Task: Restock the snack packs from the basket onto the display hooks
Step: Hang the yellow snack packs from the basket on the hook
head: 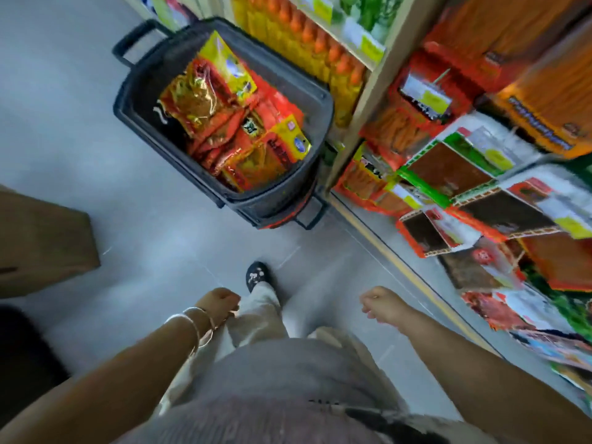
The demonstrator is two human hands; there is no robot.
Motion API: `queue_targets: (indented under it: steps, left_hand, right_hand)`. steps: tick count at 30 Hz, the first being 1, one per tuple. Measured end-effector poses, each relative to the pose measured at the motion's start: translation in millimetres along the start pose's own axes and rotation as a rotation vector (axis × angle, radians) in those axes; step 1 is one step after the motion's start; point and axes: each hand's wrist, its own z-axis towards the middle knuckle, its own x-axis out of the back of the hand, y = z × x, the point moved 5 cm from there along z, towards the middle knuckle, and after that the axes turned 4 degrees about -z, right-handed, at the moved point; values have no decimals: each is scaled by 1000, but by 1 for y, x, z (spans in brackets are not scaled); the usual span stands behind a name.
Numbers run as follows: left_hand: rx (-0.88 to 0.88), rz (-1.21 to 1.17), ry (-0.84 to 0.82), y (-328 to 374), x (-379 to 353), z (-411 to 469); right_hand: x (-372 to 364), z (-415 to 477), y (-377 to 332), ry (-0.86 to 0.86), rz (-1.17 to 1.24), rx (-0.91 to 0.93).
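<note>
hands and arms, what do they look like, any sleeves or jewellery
Both forearms are bare: no sleeves or gloves in view. The left hand has thin silver-coloured metal bangles, at least two, on its wrist. The right hand and wrist wear nothing.

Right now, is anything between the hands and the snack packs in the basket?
Nothing visible. The left hand and right hand hang empty; the red and yellow foil snack packs lie uncovered in the open-topped black plastic basket ahead. Only grey floor and one dark shoe lie between.
</note>
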Motion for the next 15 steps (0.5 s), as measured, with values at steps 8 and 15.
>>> queue_targets:
  steps: [8, 15]
  left_hand:
    - [-184, -23, 50, 104, 97, 37]
    - [-265, -201, 124, 185, 141, 76]
  right_hand:
    - [25, 35, -195, 125, 322, 276]
    - [20, 78, -313, -66, 661, 282]
